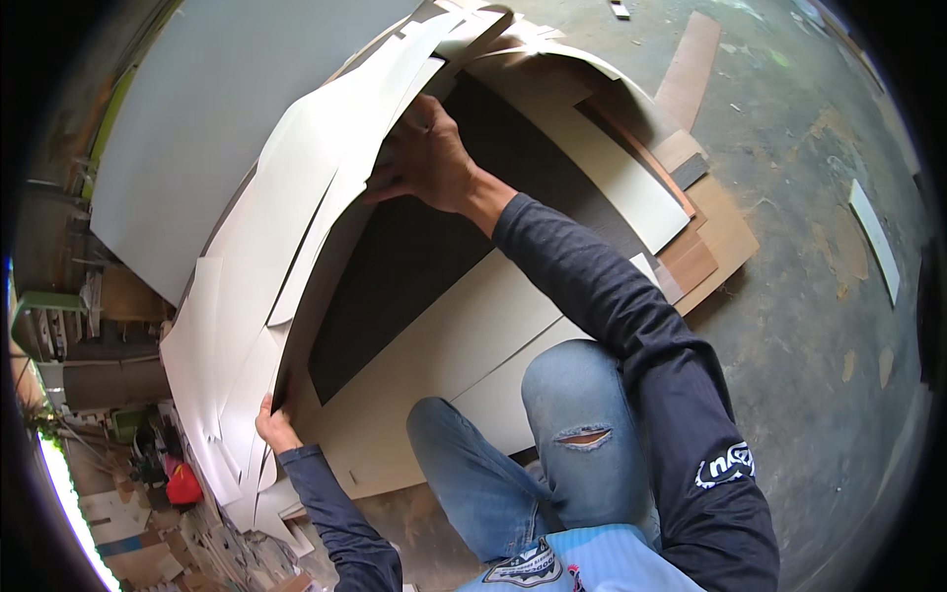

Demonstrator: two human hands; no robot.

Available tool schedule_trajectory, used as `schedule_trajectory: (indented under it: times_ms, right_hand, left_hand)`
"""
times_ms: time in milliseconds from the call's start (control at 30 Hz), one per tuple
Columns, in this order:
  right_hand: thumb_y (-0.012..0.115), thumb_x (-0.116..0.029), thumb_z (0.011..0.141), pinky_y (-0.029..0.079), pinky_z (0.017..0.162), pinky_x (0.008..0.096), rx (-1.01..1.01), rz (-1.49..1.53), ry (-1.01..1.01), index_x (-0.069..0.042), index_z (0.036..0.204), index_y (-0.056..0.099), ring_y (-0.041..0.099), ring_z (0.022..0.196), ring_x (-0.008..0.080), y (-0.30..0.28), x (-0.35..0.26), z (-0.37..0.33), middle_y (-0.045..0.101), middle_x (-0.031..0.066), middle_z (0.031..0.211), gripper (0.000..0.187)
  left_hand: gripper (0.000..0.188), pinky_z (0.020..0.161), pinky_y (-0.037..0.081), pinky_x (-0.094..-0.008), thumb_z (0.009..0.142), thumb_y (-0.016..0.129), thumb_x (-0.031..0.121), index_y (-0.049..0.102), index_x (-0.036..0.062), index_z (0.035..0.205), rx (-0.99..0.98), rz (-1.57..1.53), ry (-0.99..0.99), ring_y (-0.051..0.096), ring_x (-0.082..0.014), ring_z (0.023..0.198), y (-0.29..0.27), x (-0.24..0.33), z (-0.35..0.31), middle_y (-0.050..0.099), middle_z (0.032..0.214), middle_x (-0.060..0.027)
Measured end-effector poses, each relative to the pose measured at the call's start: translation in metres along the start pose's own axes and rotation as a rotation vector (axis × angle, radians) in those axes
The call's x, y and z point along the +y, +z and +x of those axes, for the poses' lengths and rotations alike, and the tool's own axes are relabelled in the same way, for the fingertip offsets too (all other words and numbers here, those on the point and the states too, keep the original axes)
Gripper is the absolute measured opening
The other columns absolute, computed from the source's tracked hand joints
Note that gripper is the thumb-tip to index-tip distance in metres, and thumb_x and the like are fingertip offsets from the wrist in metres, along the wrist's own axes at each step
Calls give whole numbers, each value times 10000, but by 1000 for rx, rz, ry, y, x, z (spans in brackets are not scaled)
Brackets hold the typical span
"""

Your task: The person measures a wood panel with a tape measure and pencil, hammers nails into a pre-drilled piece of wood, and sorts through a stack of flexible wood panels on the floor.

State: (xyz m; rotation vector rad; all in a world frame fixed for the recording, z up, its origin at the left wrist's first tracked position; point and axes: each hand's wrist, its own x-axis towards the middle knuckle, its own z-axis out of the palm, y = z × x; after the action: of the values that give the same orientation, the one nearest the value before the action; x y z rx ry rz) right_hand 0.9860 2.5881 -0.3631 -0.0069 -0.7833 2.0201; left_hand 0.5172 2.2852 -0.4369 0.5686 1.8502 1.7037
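Note:
A stack of thin white sheets (281,212) stands tilted up on the left, its layers uneven and bowed. My left hand (278,426) grips the lower near edge of the stack, thumb on the outer face and the other fingers mostly behind the edge. Higher up, my right hand (429,163) reaches under the raised sheets, its fingers spread against their inner side; the fingertips are in shadow. Below the stack lie a dark brown sheet (424,266) and a cream sheet (444,350), which reaches toward my bent knees.
A large grey-white panel (217,118) leans behind the stack. Wood-coloured offcuts (725,237) lie at the right, with a brown strip (691,69) beyond. A white strip (875,242) rests on the concrete floor (809,326). Scraps and a red object (182,483) clutter the lower left.

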Motion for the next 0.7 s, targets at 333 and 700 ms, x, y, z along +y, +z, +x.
schedule_trajectory:
  times_ms: [333,700]
  right_hand:
    - [491,-462,890,548,706,408,538,-223,64,-90,1230,488,643,900,220,-130,24,-167,625,76,1058,504]
    - [730,-289,718,402,913,382,2000,-699,131,-3,1157,482,487,1070,274,-143,93,-506,485,131,1203,580]
  left_hand:
    - [339,429,304,-251,732,508,-85,520,-180,1057,-6,545,-93,436,-102,526,38,-122,-86,486,709,-62]
    - [604,887,462,-371,574,630,-117,472,-76,1156,24,631,-110,555,-299,997,48,-227,-108,544,1104,-213]
